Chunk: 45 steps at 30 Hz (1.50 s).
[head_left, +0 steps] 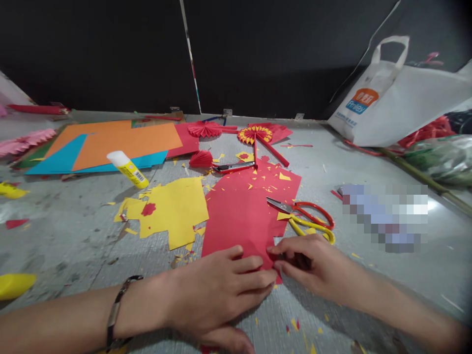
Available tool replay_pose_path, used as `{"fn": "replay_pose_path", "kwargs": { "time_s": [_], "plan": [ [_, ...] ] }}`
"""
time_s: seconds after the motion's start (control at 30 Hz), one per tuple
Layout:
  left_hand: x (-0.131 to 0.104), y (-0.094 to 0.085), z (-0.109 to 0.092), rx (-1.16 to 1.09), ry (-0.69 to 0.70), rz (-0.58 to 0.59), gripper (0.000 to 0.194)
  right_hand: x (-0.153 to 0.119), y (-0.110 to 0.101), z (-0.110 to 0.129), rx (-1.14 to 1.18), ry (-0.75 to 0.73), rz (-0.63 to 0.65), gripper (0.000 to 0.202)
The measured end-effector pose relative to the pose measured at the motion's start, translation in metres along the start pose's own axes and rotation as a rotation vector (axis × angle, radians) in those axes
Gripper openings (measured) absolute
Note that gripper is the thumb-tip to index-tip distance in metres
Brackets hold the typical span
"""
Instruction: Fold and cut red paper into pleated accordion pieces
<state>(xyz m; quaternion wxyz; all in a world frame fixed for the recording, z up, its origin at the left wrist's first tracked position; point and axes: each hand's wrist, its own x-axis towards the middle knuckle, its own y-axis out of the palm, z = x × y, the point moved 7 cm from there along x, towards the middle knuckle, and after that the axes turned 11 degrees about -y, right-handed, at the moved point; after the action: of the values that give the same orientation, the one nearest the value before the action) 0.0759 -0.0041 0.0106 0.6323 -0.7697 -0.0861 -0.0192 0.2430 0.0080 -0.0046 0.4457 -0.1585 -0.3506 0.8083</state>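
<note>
6 o'clock: left hand (pixel 217 290) covers near part of red sheet (pixel 238 216), near edge mostly hidden. Right hand (pixel 313 255), 4 o'clock: blurry, can't tell if it pinches anything. Left forearm (pixel 70 312) cut off, 8 o'clock; right forearm (pixel 394 302) same, 4 o'clock. Pixelated patch (pixel 383 216), 3 o'clock: object underneath unreadable. White bag (pixel 416 98), 2 o'clock: cropped right, smallest lettering illegible. Plastic bag (pixel 435 160), 3 o'clock: cropped, contents unclear. Yellow object (pixel 16 286), 8 o'clock: cropped, unidentifiable.
</note>
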Motion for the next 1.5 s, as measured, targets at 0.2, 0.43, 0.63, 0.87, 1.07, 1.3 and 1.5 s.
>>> {"fn": "replay_pose_path", "kwargs": {
  "time_s": [0.2, 0.43, 0.63, 0.87, 1.07, 1.3, 1.5],
  "plan": [
    [-0.001, -0.002, 0.004, -0.071, -0.018, -0.033, 0.068, -0.002, -0.003, 0.005, -0.011, 0.021, 0.069, 0.027],
    [-0.001, -0.001, 0.005, -0.045, 0.000, -0.051, 0.070, -0.002, 0.001, 0.003, -0.063, 0.062, 0.122, 0.029],
    [-0.001, 0.000, 0.004, -0.025, 0.004, -0.038, 0.069, -0.003, 0.000, 0.004, -0.057, 0.052, 0.105, 0.022],
    [-0.001, -0.003, 0.003, -0.016, 0.011, -0.042, 0.070, 0.002, 0.000, 0.001, 0.006, 0.058, 0.060, 0.026],
    [-0.001, 0.001, 0.003, -0.046, 0.001, -0.064, 0.072, -0.002, 0.001, 0.001, -0.061, 0.061, 0.085, 0.023],
    [-0.001, -0.006, 0.009, -0.155, -0.005, -0.015, 0.067, -0.003, 0.001, 0.002, -0.080, 0.058, 0.102, 0.022],
    [0.001, -0.022, 0.020, -0.392, 0.007, 0.040, 0.050, -0.003, -0.001, -0.001, -0.095, 0.060, 0.132, 0.024]
  ]
}}
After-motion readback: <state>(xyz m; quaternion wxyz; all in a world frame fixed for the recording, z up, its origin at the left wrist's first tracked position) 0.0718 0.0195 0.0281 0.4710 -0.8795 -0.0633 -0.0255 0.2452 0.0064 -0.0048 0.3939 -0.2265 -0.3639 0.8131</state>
